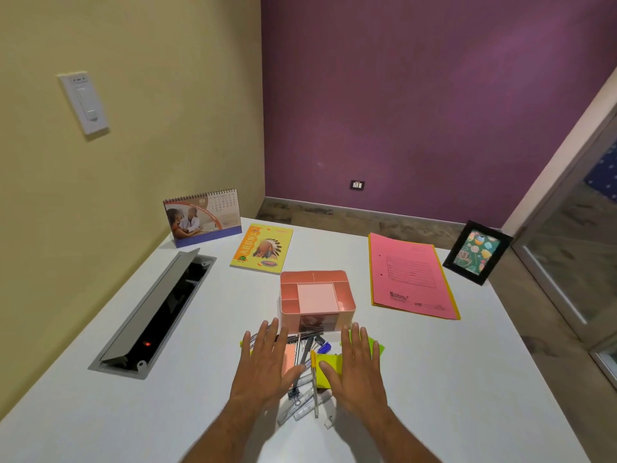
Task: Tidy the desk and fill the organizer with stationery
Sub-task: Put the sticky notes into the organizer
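A pink desk organizer (317, 297) with several empty compartments stands in the middle of the white desk (450, 379). Just in front of it lies a heap of stationery (309, 379): pens, binder clips, yellow sticky notes (329, 362) and a pink note pad. My left hand (267, 359) lies flat with spread fingers over the left side of the heap. Over the right side my right hand (359, 365) lies flat on the yellow notes. Neither hand grips anything. Parts of the heap are hidden under my palms.
A yellow notebook (262, 248) and a desk calendar (203, 217) sit at the back left. A pink file folder (410, 277) lies at the right, a black photo frame (477, 252) at the far right corner. An open cable tray (157, 312) is sunk into the desk's left side.
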